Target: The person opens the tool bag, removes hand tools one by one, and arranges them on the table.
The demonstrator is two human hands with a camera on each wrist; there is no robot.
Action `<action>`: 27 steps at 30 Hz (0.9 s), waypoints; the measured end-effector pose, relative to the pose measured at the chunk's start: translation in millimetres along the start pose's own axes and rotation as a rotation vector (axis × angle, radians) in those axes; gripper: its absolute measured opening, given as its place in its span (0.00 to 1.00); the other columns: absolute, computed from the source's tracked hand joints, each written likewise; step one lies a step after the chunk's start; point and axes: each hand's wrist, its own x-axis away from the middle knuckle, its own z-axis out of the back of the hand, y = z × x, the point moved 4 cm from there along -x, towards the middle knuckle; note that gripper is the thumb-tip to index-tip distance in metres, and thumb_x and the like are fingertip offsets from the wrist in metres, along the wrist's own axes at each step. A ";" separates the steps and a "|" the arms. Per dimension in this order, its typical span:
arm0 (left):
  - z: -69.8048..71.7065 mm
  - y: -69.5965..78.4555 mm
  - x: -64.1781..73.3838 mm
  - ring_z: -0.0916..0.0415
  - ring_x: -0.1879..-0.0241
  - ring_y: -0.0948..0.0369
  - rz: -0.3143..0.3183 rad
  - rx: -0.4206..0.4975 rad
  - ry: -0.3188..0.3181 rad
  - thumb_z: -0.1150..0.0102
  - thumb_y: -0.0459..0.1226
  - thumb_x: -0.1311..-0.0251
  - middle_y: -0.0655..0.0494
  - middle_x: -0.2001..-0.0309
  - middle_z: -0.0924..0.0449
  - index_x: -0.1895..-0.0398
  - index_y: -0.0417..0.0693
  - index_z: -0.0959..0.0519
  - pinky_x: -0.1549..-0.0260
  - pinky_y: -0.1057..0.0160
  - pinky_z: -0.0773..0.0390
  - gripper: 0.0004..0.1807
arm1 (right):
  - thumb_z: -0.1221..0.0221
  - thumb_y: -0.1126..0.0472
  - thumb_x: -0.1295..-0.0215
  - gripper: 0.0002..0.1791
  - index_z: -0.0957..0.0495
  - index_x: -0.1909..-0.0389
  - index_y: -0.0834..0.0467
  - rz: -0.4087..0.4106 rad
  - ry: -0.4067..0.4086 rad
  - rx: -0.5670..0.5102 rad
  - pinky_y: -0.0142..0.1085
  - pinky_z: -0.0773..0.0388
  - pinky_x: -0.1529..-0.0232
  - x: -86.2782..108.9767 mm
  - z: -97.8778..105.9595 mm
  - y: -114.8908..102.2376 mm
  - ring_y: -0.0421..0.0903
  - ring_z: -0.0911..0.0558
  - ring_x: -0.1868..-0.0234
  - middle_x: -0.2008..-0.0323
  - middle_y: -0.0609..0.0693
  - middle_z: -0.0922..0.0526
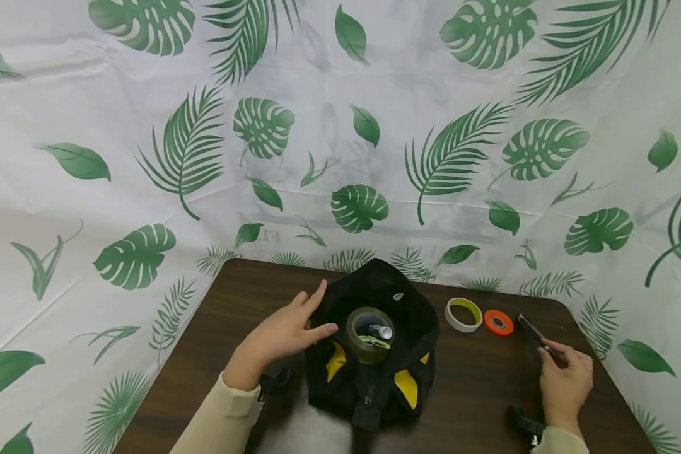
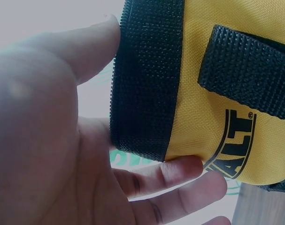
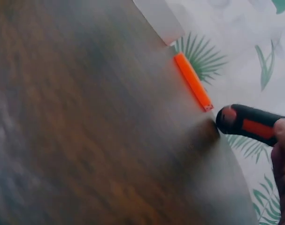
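Observation:
A black and yellow tool bag [image 1: 340, 391] stands with its top spread wide in the head view. My left hand [image 1: 284, 331] holds its left rim, thumb reaching over the opening. In the left wrist view the thumb meets the bag's black zipper edge [image 2: 144, 84] while fingers lie against the outer side. Inside the bag sit a roll of packing tape [image 1: 356, 350], a small white-capped tube [image 1: 383, 331] and a green-handled item [image 1: 374, 342]. At the right, my right hand [image 1: 567, 375] pinches a black and red utility knife [image 3: 248, 123] just over the table.
A white tape roll [image 1: 461, 325] and a flat orange roll [image 1: 498, 322] lie on the dark wooden table [image 1: 465, 391], between bag and knife. Behind the table hangs a leaf-print sheet [image 1: 323, 151].

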 end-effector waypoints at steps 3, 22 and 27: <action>0.6 1.1 0.0 0.22 0.62 0.59 -0.007 0.003 0.001 0.44 0.71 0.28 0.47 0.36 0.29 0.09 0.70 0.62 0.55 0.53 0.21 0.55 | 0.27 0.74 0.36 0.14 0.09 0.49 0.66 -0.043 -0.053 0.034 0.13 0.35 0.56 -2.0 -2.6 7.0 0.17 0.33 0.59 0.61 0.27 0.33; 0.7 1.2 1.2 0.21 0.62 0.60 0.008 0.002 -0.003 0.44 0.71 0.28 0.47 0.34 0.30 0.09 0.72 0.62 0.52 0.52 0.20 0.55 | 0.27 0.63 0.32 0.22 0.18 0.39 0.65 -0.280 -0.185 0.133 0.16 0.33 0.71 -4.3 -3.4 18.6 0.17 0.32 0.71 0.59 0.50 0.16; 1.2 1.9 0.4 0.21 0.62 0.60 0.003 0.002 -0.005 0.44 0.71 0.28 0.47 0.34 0.29 0.09 0.72 0.63 0.52 0.52 0.20 0.55 | 0.26 0.60 0.31 0.26 0.20 0.36 0.64 -0.289 -0.229 0.172 0.18 0.33 0.68 -4.2 -6.1 18.2 0.17 0.33 0.70 0.46 0.63 0.14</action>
